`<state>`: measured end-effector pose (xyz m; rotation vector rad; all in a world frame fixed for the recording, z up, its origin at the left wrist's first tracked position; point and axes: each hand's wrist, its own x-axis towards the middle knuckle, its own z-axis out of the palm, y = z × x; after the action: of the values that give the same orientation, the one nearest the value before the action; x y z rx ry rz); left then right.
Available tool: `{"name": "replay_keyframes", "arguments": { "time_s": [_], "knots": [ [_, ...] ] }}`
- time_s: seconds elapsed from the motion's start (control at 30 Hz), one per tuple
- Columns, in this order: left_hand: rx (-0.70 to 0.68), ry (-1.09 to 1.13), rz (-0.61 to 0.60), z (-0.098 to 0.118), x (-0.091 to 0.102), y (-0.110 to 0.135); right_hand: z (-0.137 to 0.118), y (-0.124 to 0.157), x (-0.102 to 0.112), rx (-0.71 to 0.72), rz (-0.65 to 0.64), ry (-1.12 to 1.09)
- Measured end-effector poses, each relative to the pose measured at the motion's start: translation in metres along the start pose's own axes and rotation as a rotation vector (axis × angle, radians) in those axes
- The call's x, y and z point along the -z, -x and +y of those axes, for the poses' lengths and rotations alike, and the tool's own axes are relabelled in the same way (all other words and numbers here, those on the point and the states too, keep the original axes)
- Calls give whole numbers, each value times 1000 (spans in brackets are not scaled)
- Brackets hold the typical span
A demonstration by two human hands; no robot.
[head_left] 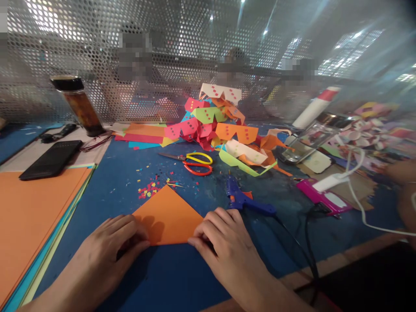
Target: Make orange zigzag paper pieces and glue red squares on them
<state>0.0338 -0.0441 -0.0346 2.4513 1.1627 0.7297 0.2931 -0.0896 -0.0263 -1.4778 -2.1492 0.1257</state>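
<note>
An orange sheet of paper [169, 216], triangular in outline with its point facing away, lies on the blue table in front of me. My left hand [120, 242] has its thumb and fingers closed on the left corner. At the right corner, my right hand [224, 242] grips the paper the same way, its thumb along the near edge. Both corners are hidden under my fingers. Just beyond the point are small scattered paper bits [151, 190] and scissors [195, 164] with red and yellow handles. A blue glue gun [243, 199] rests to the right of my right hand.
Paper glasses shapes [208, 115] are heaped at the back. Stacked coloured paper [42, 208], a black phone [53, 159] and a bottle of brown liquid [79, 106] are left. At right sit a magenta power strip [325, 197] with cords and a clear jar [308, 138].
</note>
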Motion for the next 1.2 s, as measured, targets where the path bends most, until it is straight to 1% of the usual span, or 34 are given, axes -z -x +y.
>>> {"name": "replay_keyframes", "arguments": {
  "time_s": [0.13, 0.23, 0.3, 0.43, 0.63, 0.7, 0.83, 0.9, 1.1, 1.2],
  "knots": [
    [54, -16, -21, 0, 2, -2, 1, -1, 0, -5, 6, 5],
    [56, -14, -30, 0, 6, -3, 1, 1, 1, -4, 7, 1],
    [60, -19, -59, -2, 10, -3, 1, 1, 2, -1, 2, -2],
    [75, -47, -102, -8, 17, -3, 1, 2, 4, -13, -4, 0],
    [121, -101, -126, -20, 20, 4, 3, 5, 5, -31, -2, -10],
    [169, -113, -160, -20, 22, 5, 4, 6, 6, -33, -3, -7],
    [395, -121, -273, -14, 31, 2, 7, 6, 9, -23, -4, 3],
    [464, -114, -323, -12, 35, 0, 9, 6, 10, -15, -8, 5],
    [498, -91, -425, -27, 43, 0, 12, 6, 14, -34, -26, 7],
    [515, -98, -432, -29, 46, 0, 13, 7, 17, -52, -33, 17]
  ]
}}
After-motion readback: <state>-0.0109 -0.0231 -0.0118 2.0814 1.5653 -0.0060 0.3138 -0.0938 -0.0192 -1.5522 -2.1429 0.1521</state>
